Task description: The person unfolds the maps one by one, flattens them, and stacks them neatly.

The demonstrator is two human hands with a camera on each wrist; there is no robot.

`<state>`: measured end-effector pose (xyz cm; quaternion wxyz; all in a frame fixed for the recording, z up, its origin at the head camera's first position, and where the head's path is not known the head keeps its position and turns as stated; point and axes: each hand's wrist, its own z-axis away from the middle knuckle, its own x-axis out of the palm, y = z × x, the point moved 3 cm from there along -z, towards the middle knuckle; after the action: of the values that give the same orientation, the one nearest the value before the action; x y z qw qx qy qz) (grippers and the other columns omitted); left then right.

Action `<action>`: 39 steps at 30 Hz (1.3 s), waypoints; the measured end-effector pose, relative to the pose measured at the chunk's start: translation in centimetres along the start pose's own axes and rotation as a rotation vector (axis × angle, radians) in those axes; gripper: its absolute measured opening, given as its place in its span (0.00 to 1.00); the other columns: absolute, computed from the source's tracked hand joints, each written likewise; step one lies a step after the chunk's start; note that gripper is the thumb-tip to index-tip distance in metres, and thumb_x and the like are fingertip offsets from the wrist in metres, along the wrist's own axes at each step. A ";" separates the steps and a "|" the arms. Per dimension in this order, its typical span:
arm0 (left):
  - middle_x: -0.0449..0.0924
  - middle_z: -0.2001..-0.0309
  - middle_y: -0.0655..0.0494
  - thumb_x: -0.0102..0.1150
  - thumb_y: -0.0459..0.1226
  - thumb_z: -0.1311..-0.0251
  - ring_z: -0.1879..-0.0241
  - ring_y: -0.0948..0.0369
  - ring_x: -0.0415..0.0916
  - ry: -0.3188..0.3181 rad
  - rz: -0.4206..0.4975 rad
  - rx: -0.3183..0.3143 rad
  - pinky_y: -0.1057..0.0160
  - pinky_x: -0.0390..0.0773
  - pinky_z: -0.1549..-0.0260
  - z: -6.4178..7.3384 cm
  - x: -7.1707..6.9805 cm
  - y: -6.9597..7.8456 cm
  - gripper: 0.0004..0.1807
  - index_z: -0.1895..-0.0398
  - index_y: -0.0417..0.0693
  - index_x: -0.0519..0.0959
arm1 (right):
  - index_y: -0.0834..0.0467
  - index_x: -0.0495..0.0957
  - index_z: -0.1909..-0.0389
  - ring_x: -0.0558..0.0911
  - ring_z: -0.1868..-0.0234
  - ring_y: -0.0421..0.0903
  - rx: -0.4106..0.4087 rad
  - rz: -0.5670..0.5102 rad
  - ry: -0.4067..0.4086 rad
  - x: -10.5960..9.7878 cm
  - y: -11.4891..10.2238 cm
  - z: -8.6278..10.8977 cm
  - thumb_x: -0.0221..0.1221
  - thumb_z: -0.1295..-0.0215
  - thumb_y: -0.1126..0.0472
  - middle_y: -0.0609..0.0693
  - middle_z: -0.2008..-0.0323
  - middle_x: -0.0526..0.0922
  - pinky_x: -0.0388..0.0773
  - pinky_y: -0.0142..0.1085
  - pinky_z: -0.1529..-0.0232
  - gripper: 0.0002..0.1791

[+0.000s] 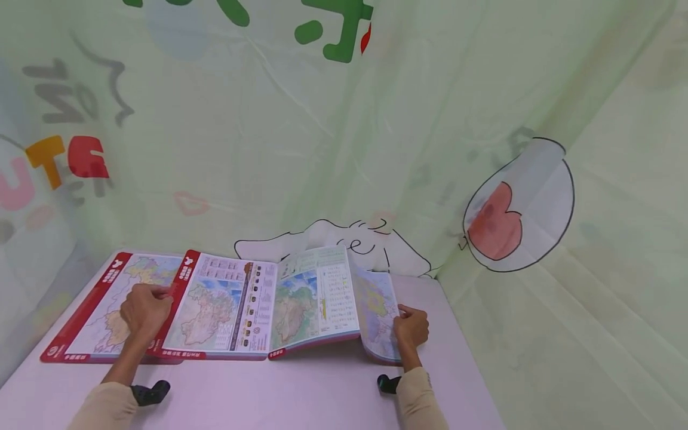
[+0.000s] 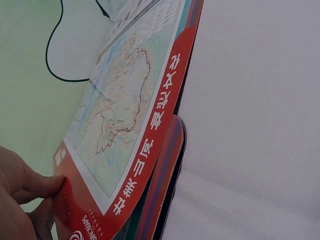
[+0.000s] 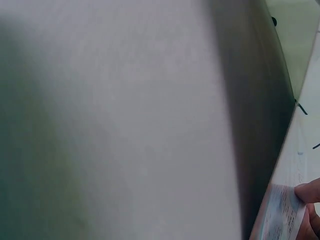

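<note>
An open map atlas (image 1: 269, 304) lies across the far part of the pale table (image 1: 301, 394). My left hand (image 1: 145, 309) grips the red-bordered left edge of its left page. In the left wrist view the thumb (image 2: 42, 186) pinches that red-bordered page (image 2: 135, 125), lifted a little above a second red-edged cover (image 2: 167, 170). My right hand (image 1: 411, 329) holds a curled bunch of pages (image 1: 376, 310) at the atlas's right side. In the right wrist view, fingertips (image 3: 310, 192) pinch a page edge (image 3: 282, 215) above the table (image 3: 125, 125).
Another red-bordered map sheet (image 1: 102, 310) lies flat at the table's left, partly under my left hand. A pale green printed cloth (image 1: 322, 149) hangs close behind the table and along its right edge. Black wrist mounts (image 1: 150, 393) show near both sleeves.
</note>
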<state>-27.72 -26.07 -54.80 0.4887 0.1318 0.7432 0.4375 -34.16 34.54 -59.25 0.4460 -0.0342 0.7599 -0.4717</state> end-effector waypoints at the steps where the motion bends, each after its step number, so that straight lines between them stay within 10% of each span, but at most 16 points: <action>1: 0.85 0.45 0.22 0.64 0.34 0.29 0.50 0.27 0.84 -0.004 0.002 -0.004 0.32 0.76 0.45 0.0 0.0 0.1 0.22 0.42 0.22 0.82 | 0.62 0.92 0.49 0.86 0.62 0.63 -0.004 -0.003 0.002 0.0 0.2 -0.2 0.63 0.42 0.71 0.64 0.62 0.91 0.72 0.51 0.59 0.20; 39: 0.84 0.43 0.21 0.64 0.36 0.30 0.51 0.28 0.84 -0.035 -0.074 -0.007 0.32 0.81 0.49 -0.8 0.0 -0.9 0.24 0.40 0.22 0.81 | 0.62 0.92 0.49 0.88 0.59 0.68 -0.067 0.031 0.052 -1.8 3.0 -3.6 0.63 0.43 0.71 0.66 0.58 0.92 0.75 0.56 0.60 0.20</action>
<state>-28.19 -27.03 -55.42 0.5180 0.1103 0.7373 0.4194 -34.59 39.50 -59.75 0.4321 -0.0249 0.7869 -0.4399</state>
